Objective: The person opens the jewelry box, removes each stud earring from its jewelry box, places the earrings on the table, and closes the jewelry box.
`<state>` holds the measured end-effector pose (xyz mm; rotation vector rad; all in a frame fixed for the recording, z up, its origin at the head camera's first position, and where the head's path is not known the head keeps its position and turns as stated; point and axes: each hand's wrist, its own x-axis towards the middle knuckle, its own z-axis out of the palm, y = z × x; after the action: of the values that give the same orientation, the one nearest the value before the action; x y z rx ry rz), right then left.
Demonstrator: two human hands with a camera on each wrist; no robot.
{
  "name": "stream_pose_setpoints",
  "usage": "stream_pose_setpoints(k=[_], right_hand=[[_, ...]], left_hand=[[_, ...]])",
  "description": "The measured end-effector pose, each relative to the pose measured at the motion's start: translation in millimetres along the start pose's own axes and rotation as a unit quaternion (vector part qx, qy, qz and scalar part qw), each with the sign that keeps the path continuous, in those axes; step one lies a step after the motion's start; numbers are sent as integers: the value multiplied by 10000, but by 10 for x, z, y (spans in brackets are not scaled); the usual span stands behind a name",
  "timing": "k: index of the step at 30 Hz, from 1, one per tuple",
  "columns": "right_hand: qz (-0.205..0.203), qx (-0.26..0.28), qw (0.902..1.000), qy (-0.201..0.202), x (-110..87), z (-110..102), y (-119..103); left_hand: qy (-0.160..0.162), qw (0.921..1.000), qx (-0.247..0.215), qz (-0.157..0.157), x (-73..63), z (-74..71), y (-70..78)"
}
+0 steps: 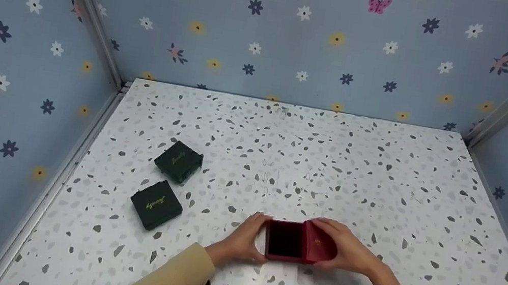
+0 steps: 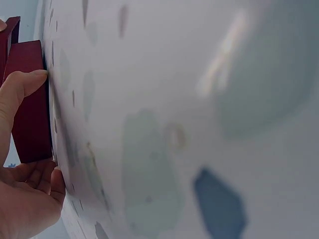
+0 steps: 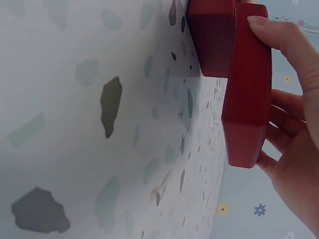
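A small red jewelry box sits on the table with its lid raised and tilted to the right, showing a dark lining. My left hand grips the box's base from the left, thumb on the near side and fingers behind. Around the red lid, my right hand has its thumb along one edge and its fingers on the lid's outer face. In the left wrist view, the thumb presses the base's red wall while the other fingers curl at its far end.
Two dark green boxes with gold lettering lie to the left, a farther green box and a nearer green box. The speckled white table is bordered by flower-patterned blue walls at the back and sides.
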<state>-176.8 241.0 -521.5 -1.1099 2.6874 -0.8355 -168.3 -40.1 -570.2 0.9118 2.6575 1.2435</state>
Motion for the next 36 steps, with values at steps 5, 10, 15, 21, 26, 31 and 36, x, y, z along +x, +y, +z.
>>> stream_pose_setpoints(k=[5, 10, 15, 21, 26, 31, 36], right_hand=[[2, 113, 9999, -95, 52, 30, -56], [43, 147, 9997, -164, 101, 64, -80], [-90, 92, 9998, -168, 152, 92, -112], [-83, 32, 9998, -193, 215, 121, -162], [-17, -40, 9993, -359, 273, 149, -199], [-43, -115, 9989, -442, 338, 180, -242], [-133, -152, 9988, -442, 394, 206, -288]], left_hand=[[-14, 10000, -12, -62, 5, 2, -6], [8, 10000, -29, -12, 12, 9, -10], [16, 10000, -20, -54, 13, 10, -7], [1, 10000, 14, -67, 7, 7, -3], [-2, 10000, -2, -61, 8, 7, -5], [17, 10000, -59, -4, 15, 9, -5], [65, 9999, -77, 107, 12, 16, -12]])
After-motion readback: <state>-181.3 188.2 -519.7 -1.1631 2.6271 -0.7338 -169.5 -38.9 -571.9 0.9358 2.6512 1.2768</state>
